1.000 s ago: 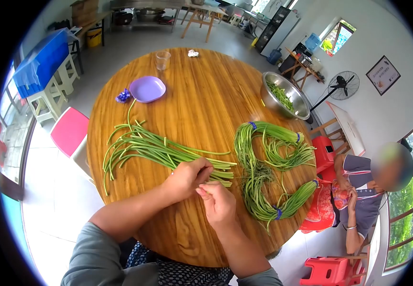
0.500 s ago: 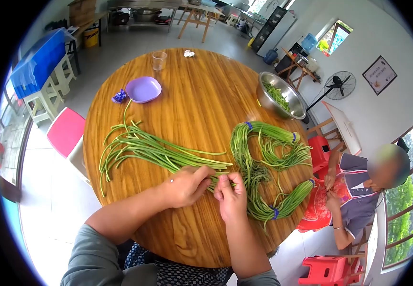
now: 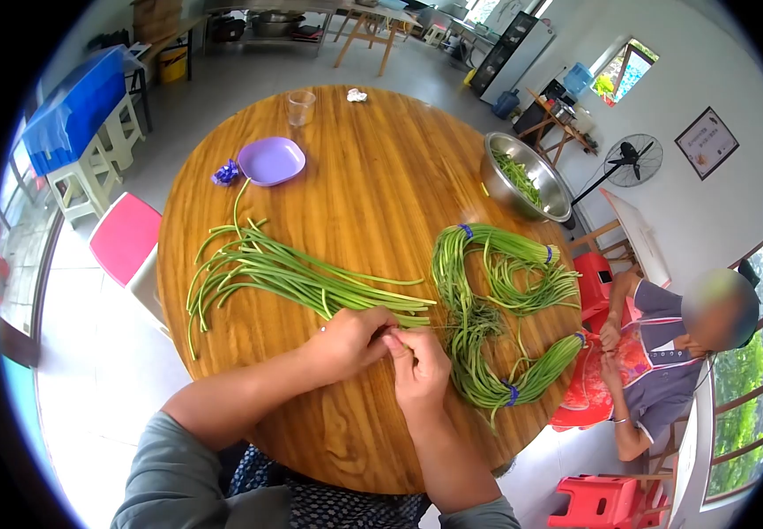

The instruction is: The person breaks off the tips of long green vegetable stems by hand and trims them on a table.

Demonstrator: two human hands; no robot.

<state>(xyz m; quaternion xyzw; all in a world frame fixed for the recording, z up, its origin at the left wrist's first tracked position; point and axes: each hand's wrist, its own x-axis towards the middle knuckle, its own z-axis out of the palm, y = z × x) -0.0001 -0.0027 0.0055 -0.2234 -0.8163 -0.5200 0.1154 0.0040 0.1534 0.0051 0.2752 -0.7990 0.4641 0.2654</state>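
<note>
My left hand (image 3: 353, 342) and my right hand (image 3: 420, 363) meet fingertip to fingertip over the near part of the round wooden table (image 3: 346, 441). Both are closed in a pinch; what lies between the fingers is too small and hidden to name. Just beyond them a loose spread of long green stalks (image 3: 289, 275) lies with its cut ends toward the right, partly behind my left hand. Right of my hands are tied green bundles, one curled at the upper right (image 3: 522, 264) and one lower down (image 3: 535, 375), with blue bands round them.
A purple dish (image 3: 272, 161), a blue crumpled tie (image 3: 225, 174), a clear cup (image 3: 301, 108) and white tissue (image 3: 357, 95) lie at the far side. A steel bowl (image 3: 555, 196) holds green pieces. At the right a person (image 3: 663, 331) sits, hands together, near red stools (image 3: 606, 501).
My hands were apart half a second ago, with a stalk end near the right fingers; now their fingertips are together. The view has shifted slightly. The seated person's hands have moved a little.
</note>
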